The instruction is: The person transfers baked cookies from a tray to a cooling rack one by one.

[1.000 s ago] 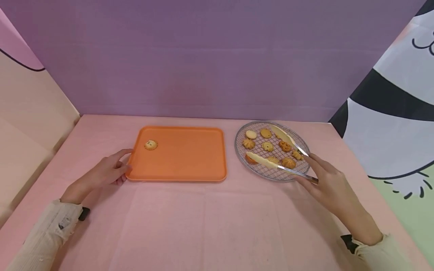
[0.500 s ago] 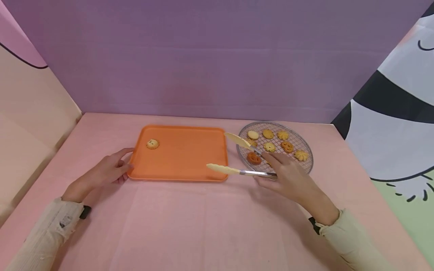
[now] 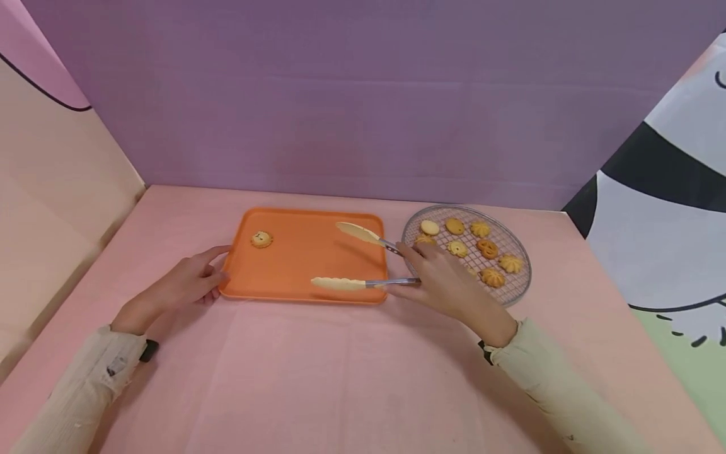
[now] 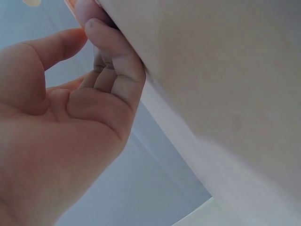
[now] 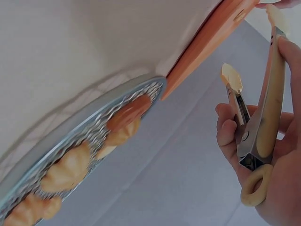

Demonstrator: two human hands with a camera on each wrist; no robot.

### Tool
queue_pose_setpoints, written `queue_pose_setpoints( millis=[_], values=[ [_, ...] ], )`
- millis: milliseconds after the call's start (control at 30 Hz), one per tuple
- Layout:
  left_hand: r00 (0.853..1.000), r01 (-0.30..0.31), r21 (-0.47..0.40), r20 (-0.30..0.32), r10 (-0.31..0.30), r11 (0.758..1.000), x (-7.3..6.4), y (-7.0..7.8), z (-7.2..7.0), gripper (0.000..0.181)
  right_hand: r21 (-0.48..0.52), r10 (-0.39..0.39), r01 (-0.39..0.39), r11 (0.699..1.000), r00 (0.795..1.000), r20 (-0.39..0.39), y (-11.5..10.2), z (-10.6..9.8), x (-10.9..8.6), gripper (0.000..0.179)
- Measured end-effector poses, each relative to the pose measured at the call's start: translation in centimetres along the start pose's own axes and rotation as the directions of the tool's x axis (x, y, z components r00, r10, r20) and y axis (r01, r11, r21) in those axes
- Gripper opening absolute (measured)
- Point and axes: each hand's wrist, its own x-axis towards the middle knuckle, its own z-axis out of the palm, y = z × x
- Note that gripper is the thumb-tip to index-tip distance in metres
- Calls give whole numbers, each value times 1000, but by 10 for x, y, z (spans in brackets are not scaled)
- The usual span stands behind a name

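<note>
My right hand (image 3: 448,284) holds a pair of tongs (image 3: 391,283) with cream, scalloped tips and steel arms. The tongs stand spread over the right half of the orange tray (image 3: 306,293), with nothing between their tips in the right wrist view. One round cookie (image 3: 261,239) with a pale, marked top lies near the tray's upper left corner. My left hand (image 3: 176,290) grips the tray's left rim with thumb and forefinger; in the left wrist view its other fingers (image 4: 110,77) are curled. The right hand hides part of the rack and some cookies.
To the right of the tray is a round wire rack (image 3: 524,252) with several cookies, among them a pretzel-shaped one (image 3: 487,248) and a swirled one (image 3: 511,263). A pink cloth (image 3: 340,378) covers the table. A purple wall (image 3: 363,101) rises behind it.
My right hand has carried the spread tongs left, from above the rack to above the tray. The left hand has stayed at the tray's rim. The view has shifted slightly.
</note>
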Motion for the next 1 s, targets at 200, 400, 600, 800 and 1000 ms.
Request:
queue_pose_setpoints(
  millis=[200, 400, 600, 800, 1000],
  values=[
    [1000, 5, 0, 1, -5, 1000, -1, 0, -2, 63, 8, -52, 52, 999, 999, 11, -4, 10, 20, 73],
    [1000, 11, -11, -1, -11, 1000, -2, 1, -3, 62, 56, -97, 95, 994, 995, 36, -8, 20, 41, 70],
    [1000, -21, -27, 6, 21, 999, 1, 3, 0, 63, 80, -128, 124, 989, 991, 42, -11, 26, 56, 63],
    [1000, -23, -26, 5, 23, 999, 1, 4, 1, 63, 52, -176, 174, 983, 984, 33, -16, 36, 75, 57],
    [1000, -16, -12, 6, 16, 1000, -1, 5, -1, 63, -69, -212, 214, 974, 977, 33, -31, 50, 92, 51]
  ],
)
